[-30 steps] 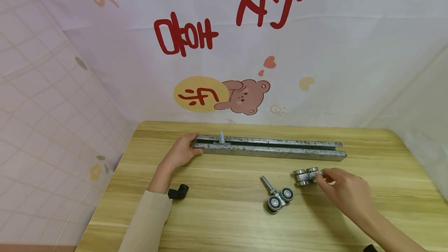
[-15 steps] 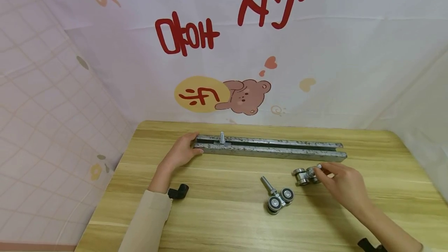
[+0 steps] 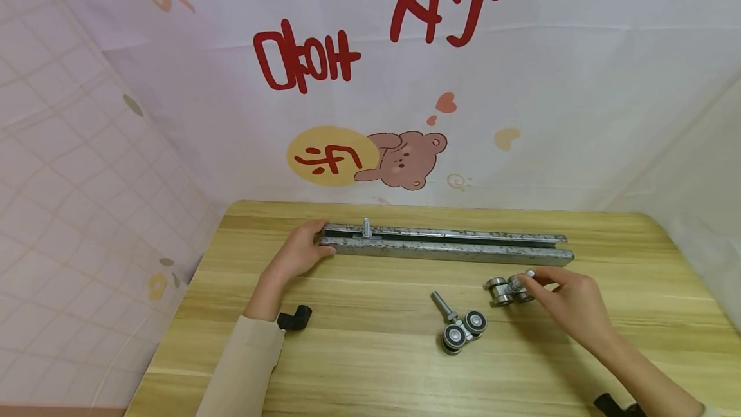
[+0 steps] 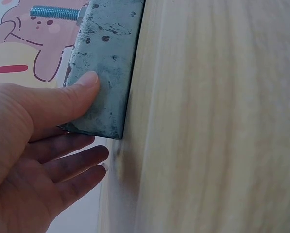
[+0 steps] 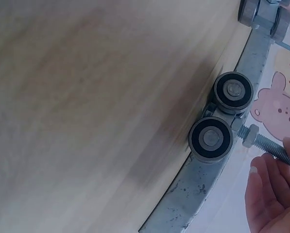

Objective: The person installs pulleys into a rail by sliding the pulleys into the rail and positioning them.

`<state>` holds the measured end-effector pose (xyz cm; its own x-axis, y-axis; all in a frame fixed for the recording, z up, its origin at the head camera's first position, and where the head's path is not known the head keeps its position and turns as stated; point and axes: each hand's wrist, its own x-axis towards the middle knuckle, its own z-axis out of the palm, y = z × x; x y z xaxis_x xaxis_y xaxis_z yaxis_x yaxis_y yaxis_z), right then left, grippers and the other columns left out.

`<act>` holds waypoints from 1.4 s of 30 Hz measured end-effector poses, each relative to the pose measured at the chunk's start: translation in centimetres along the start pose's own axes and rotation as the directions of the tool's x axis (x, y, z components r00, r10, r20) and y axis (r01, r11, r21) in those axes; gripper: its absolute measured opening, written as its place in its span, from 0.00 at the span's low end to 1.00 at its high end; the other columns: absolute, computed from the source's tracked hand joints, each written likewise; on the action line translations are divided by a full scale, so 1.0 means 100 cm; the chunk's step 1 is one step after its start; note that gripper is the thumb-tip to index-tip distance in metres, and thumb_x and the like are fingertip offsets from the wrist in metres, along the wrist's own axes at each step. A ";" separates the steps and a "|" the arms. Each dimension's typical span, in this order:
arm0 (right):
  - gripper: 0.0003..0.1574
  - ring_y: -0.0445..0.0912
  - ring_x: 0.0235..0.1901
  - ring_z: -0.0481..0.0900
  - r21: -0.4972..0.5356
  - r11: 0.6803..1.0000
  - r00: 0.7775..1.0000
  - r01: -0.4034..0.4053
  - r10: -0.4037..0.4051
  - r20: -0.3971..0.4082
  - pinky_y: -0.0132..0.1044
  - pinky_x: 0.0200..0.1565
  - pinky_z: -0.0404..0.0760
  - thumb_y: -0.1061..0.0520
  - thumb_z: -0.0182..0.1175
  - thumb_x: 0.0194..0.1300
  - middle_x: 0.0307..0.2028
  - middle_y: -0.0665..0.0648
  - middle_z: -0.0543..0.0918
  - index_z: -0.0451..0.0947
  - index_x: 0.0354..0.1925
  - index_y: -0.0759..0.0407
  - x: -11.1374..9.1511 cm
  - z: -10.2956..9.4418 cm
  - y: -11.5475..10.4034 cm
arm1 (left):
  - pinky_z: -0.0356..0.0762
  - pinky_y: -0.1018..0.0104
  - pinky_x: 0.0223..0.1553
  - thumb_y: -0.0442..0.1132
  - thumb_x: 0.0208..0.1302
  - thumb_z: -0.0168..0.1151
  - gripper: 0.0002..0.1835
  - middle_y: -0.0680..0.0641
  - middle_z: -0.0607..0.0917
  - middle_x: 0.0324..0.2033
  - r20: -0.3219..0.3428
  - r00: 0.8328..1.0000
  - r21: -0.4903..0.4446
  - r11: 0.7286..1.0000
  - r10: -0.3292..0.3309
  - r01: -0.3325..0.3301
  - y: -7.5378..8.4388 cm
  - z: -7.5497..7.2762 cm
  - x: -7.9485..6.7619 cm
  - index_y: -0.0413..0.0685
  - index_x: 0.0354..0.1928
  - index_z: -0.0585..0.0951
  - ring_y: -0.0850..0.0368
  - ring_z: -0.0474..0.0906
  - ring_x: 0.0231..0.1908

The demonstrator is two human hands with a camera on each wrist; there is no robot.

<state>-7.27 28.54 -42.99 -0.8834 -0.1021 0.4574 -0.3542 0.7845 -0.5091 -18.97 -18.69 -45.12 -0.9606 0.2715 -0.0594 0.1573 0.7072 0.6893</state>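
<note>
My left hand (image 3: 298, 251) grips the left end of a slotted metal track (image 3: 451, 252) lying on the table. In the left wrist view its thumb (image 4: 86, 85) presses the track's face. A threaded bolt (image 3: 366, 228) stands up from the slot near that end; whatever bears it inside is mostly hidden. Over at the right, my right hand (image 3: 570, 301) pinches the bolt (image 5: 271, 145) of a roller trolley (image 3: 501, 291). That bolt points up, with the wheels (image 5: 211, 139) below. A second roller trolley (image 3: 455, 336) lies free on the table, its bolt slanting toward the track.
The light wood table (image 3: 359, 359) meets a printed cloth backdrop (image 3: 550, 82) just behind the track. Cloth also hangs at the left and right sides. Black camera mounts (image 3: 295, 318) sit at the wrists.
My right hand has tilted the pinched trolley, so its bolt went from pointing sideways to pointing up. The left hand, track and loose trolley have stayed put.
</note>
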 end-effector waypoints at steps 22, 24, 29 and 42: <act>0.08 0.31 0.18 0.76 -0.041 0.997 0.997 -0.071 0.070 -0.020 0.21 0.19 0.70 0.59 0.72 0.52 0.24 0.52 0.84 0.85 0.33 0.59 -0.001 -0.017 0.016 | 0.63 0.50 0.63 0.41 0.60 0.67 0.38 0.40 0.67 0.65 0.015 1.000 -0.005 1.000 0.020 -0.020 -0.002 0.000 0.001 0.38 0.69 0.62 0.45 0.60 0.66; 0.08 0.30 0.19 0.76 -0.042 0.995 0.996 -0.089 0.088 -0.020 0.21 0.19 0.71 0.59 0.72 0.52 0.24 0.53 0.84 0.85 0.33 0.59 -0.002 -0.018 0.018 | 0.64 0.50 0.62 0.41 0.60 0.66 0.38 0.40 0.67 0.65 0.017 0.999 -0.002 1.000 0.029 -0.029 -0.002 0.000 0.000 0.38 0.69 0.62 0.45 0.61 0.66; 0.07 0.26 0.18 0.75 -0.059 0.991 0.992 -0.123 0.122 -0.015 0.21 0.19 0.71 0.57 0.71 0.54 0.26 0.56 0.85 0.85 0.33 0.58 -0.003 -0.021 0.026 | 0.64 0.50 0.62 0.42 0.60 0.67 0.38 0.42 0.67 0.66 0.018 0.999 0.003 0.999 0.034 -0.034 -0.002 0.000 0.000 0.41 0.69 0.63 0.45 0.61 0.66; 0.09 0.19 0.20 0.71 -0.096 0.987 0.990 -0.131 0.126 -0.060 0.19 0.20 0.70 0.58 0.71 0.53 0.25 0.59 0.85 0.84 0.33 0.62 -0.001 -0.034 0.040 | 0.61 0.49 0.64 0.41 0.60 0.67 0.38 0.40 0.65 0.66 0.013 1.000 -0.005 1.000 0.023 -0.023 -0.001 -0.001 0.000 0.37 0.69 0.62 0.45 0.59 0.67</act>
<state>-7.55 33.75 -42.64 -0.9009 0.0344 0.4326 -0.2043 0.8460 -0.4926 -19.00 -18.79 -45.10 -0.9536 0.2963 -0.0524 0.1785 0.6971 0.6944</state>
